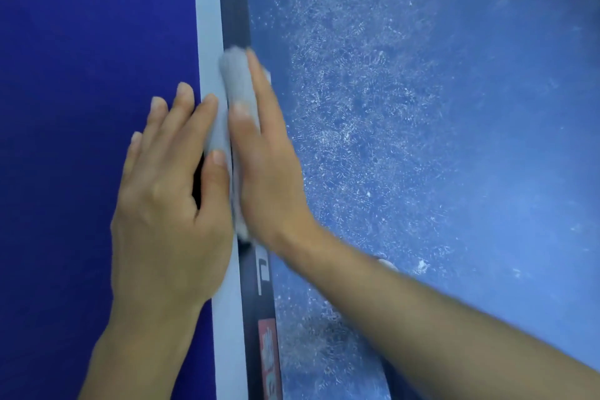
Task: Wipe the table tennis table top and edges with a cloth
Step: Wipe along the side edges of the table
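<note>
draping over the white-lined rim and dark side edge of the deep blue table tennis table (81, 107), the soft, light pale grey cloth (235, 81) looks floppy, best pressed flat between the straight-fingered left hand (168, 204) and right hand (266, 172).

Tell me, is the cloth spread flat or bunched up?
Bunched up: the cloth forms a thick roll over the table edge, pressed between the left hand and right hand.
</note>
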